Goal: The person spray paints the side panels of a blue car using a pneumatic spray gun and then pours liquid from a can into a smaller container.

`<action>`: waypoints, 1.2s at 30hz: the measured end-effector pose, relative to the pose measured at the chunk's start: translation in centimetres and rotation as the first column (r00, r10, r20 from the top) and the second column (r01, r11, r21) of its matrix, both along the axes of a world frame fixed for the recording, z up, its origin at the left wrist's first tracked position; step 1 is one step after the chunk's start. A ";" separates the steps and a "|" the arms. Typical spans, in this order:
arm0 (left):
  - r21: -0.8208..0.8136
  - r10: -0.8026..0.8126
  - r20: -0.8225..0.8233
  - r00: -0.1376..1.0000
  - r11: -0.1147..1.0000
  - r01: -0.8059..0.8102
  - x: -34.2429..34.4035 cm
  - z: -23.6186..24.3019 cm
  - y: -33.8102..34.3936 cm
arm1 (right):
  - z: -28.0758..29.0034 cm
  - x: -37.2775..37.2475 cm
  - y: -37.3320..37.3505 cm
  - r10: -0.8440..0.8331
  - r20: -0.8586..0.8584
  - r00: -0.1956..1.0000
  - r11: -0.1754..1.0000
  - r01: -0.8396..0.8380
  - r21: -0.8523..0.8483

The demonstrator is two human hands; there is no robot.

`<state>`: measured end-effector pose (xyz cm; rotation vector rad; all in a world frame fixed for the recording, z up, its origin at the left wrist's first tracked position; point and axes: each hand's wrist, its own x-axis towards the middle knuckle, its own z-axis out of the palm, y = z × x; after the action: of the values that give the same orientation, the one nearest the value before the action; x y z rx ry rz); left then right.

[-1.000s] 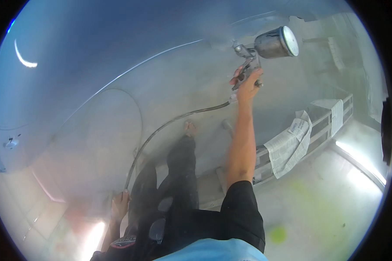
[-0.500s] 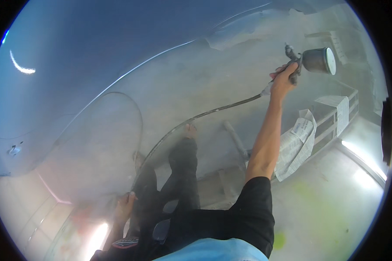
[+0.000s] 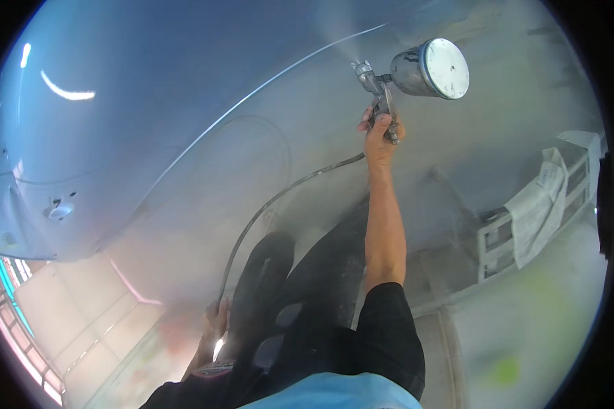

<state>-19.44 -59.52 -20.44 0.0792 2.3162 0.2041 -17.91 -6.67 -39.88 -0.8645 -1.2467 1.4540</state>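
My right hand (image 3: 382, 133) is closed round the handle of a metal spray gun (image 3: 374, 85), held out at arm's length. A round paint cup (image 3: 416, 70) with a pale lid is fixed to the gun's side. Pale mist fans from the nozzle toward a large blue car body panel (image 3: 184, 75), and the nozzle is apart from the surface. A dark air hose (image 3: 273, 201) runs from the gun's base down to my left hand (image 3: 215, 318), whose fingers wrap round it low beside my leg.
At right stands a slatted frame (image 3: 488, 252) with a paper sheet (image 3: 539, 204) draped over it. Haze blurs the floor (image 3: 320, 143). A pale wall (image 3: 75, 313) lies at lower left, below the panel's edge.
My right hand and the spray gun have moved left, nearer the blue panel, and mist now shows at the nozzle. The view has shifted; my left hand still holds the hose.
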 end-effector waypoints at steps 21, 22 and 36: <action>-0.101 0.371 0.016 0.929 0.925 -0.368 -6.6 -4.1 -16.6 | -2.0 -13.7 -34.0 0.600 0.092 0.794 0.799 -0.590 -0.120; -0.110 0.361 0.008 0.932 0.927 -0.358 -6.4 -4.1 -16.8 | -2.0 -13.3 -33.1 0.692 0.126 0.711 0.722 -0.675 -0.152; 0.010 0.147 0.236 0.960 0.988 -0.154 -4.9 -4.1 1.7 | -3.7 -2.8 -3.6 0.204 0.048 0.978 0.979 -0.205 0.003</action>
<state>-24.29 -57.84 -24.58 -0.1033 2.0838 0.3067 -20.75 -10.25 -43.58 -0.7872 -1.4097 1.5968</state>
